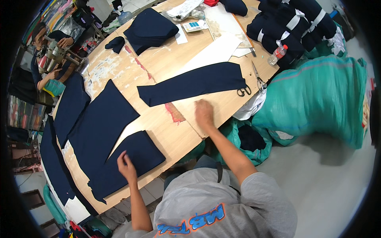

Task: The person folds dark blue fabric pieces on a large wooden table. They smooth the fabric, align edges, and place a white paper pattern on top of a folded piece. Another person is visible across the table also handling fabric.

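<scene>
My left hand (127, 168) is over a folded navy cloth piece (139, 150) near the table's front edge, fingers loosely bent and apart, holding nothing I can see. Whether it touches the cloth I cannot tell. My right hand (204, 113) is over the bare wood of the table (186, 115), its fingers curled under, blurred and largely hidden. Just beyond it lies a long navy cloth strip (192, 83), spread flat. A large cut navy panel (99, 127) lies left of the folded piece, and another navy panel (71, 105) is beyond it.
Black-handled scissors (243, 91) lie partly under the strip, beside larger scissors (258, 79). A red-capped bottle (277, 54) stands by tied navy bundles (293, 25). Green sacks (313, 101) crowd the right edge. Farther back are a calculator (193, 26) and a person at a sewing machine (53, 53).
</scene>
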The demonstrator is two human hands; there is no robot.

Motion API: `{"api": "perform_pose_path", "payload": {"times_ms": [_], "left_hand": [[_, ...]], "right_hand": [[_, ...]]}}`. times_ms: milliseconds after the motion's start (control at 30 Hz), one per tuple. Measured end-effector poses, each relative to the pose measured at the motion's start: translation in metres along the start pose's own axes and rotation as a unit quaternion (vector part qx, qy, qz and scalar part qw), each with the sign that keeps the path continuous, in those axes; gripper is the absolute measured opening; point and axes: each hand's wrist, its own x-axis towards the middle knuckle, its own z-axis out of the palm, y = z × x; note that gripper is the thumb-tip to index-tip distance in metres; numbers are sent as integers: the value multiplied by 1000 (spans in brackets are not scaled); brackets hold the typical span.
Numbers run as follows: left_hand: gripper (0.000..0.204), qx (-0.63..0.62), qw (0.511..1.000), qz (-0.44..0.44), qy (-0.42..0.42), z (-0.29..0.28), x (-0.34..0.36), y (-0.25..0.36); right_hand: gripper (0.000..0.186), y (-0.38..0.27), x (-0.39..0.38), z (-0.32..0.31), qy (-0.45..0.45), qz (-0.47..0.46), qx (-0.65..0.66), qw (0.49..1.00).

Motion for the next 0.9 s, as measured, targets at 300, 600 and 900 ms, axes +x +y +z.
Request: {"api": "perform_pose_path", "payload": {"times_ms": [300, 600, 900], "left_hand": [[75, 44, 993, -95, -57, 248, 130, 92], [55, 157, 969, -184, -45, 272, 179, 43], [37, -261, 930, -244, -80, 205, 191, 110]], "right_hand": [[51, 180, 88, -83, 129, 375, 0, 918], [32, 198, 82, -80, 60, 310, -15, 949], [45, 242, 92, -64, 56, 404, 114, 906]]}}
